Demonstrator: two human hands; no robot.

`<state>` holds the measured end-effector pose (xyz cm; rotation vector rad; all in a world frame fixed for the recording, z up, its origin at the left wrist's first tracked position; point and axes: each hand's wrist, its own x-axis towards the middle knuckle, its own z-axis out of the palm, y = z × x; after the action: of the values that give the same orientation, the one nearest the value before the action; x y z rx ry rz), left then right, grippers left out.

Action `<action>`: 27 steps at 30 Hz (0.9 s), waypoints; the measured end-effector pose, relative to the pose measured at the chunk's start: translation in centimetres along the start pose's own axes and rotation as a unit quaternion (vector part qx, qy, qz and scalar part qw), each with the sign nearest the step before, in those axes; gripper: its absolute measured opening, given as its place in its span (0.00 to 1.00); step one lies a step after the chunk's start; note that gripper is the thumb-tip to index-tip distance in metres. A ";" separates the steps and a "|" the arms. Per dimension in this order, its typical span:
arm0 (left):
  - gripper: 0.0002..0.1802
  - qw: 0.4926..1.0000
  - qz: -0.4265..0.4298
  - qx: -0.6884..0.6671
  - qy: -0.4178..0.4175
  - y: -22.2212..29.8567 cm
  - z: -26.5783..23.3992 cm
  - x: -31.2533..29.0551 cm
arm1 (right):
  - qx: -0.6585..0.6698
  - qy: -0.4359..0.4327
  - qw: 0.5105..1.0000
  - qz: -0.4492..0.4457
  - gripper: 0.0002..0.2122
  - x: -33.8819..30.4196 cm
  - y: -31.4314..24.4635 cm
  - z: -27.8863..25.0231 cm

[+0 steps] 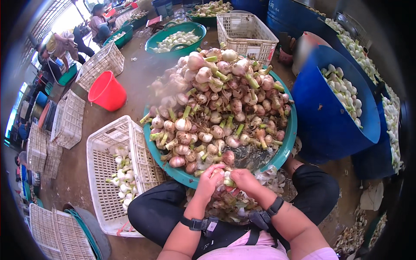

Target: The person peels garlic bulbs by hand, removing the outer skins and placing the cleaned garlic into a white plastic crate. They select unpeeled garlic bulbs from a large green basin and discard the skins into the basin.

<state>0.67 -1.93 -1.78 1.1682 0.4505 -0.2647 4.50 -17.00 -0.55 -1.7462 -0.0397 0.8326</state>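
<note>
Between my two hands is a garlic bulb (227, 178) with a bit of green stem, partly covered by my fingers. My left hand (209, 178) closes round its left side, while my right hand (245, 179) pinches it from the right. Both hands are just over the near rim of a wide green basin (289, 141). Unpeeled garlic bulbs (216, 95) with cut green stems are heaped high in the basin. Below my hands, loose skins and peelings (232, 203) lie between my knees.
To my left stands a white crate (97, 173) with peeled garlic (125, 180). A tilted blue barrel (316, 117) of white bulbs is at the right. Beyond are a red bucket (107, 92), an off-white crate (247, 37) and a green tub (197, 31). Other people (100, 24) sit far left.
</note>
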 end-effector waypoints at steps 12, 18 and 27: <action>0.27 0.769 0.415 0.480 -0.073 0.9 1.7 -1.6 | 0.242 -0.003 0.962 0.124 0.10 1.4 1.3 -2.2; 0.13 0.921 0.331 0.204 -0.018 -1.0 0.2 -0.4 | 0.422 -0.030 0.905 -0.029 0.12 -1.4 0.7 -0.2; 0.11 0.935 -0.135 -0.327 0.026 -1.4 1.4 -0.8 | 0.029 -0.063 0.953 -0.295 0.10 -7.6 -1.7 -3.8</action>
<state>-0.30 -3.76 -2.09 0.4593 0.6845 -0.2898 1.52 -22.80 5.16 -1.5004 -0.5879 0.4911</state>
